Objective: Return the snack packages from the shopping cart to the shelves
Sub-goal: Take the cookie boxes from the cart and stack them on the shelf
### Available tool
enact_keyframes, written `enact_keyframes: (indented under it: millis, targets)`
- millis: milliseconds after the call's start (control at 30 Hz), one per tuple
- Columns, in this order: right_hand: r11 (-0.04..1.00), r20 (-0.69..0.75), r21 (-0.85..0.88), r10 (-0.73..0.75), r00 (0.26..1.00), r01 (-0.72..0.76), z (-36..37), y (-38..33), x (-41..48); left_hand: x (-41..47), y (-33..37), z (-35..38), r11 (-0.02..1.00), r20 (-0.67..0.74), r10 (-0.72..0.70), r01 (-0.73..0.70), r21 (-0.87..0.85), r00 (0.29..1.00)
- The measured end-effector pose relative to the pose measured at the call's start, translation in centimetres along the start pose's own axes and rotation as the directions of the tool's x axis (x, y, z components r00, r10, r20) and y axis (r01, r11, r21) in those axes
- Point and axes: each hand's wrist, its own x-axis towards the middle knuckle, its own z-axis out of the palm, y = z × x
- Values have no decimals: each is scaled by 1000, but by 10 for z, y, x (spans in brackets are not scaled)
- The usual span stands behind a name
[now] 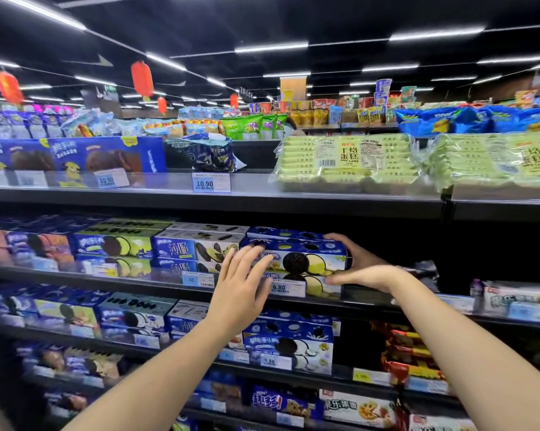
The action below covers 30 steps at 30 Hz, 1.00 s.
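A blue cookie box with a dark sandwich cookie and yellow-green cream on its front (306, 259) sits on top of a matching box on the second shelf (107, 276). My left hand (242, 284) lies against the box's left front with straight fingers. My right hand (360, 267) wraps the box's right end, fingers on top and thumb below. The shopping cart is out of view.
More blue cookie boxes (197, 247) fill the shelf to the left. A dark gap (396, 244) lies right of the held box. The top shelf carries green cake packs (346, 160) and blue boxes (107, 157). Lower shelves hold further cookie boxes (288, 343).
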Motion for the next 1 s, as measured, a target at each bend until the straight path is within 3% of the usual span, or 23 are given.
enact_keyframes:
  millis: [200, 400, 500, 633, 833, 1000]
  targets:
    - [1000, 69, 17, 24, 997, -26, -6, 2, 4, -3, 1, 2, 998, 20, 51, -52, 31, 998]
    - [996, 108, 9, 90, 990, -91, -1, -8, 5, -2, -6, 5, 989, 62, 8, -17, 145, 998]
    - [991, 61, -54, 126, 990, -123, 4, -14, -3, -2, -6, 7, 984, 90, -39, 23, 175, 995]
    - [924, -100, -342, 147, 984, -173, 5, -16, -22, -4, -4, 7, 987, 77, -37, 24, 162, 996]
    - [914, -211, -353, 132, 968, -201, 23, -23, -36, -8, -1, 4, 992, 117, -29, 14, 125, 993]
    - [877, -347, -361, 190, 918, -317, 41, -32, -35, -14, -9, -3, 996, 116, -14, 3, 89, 993]
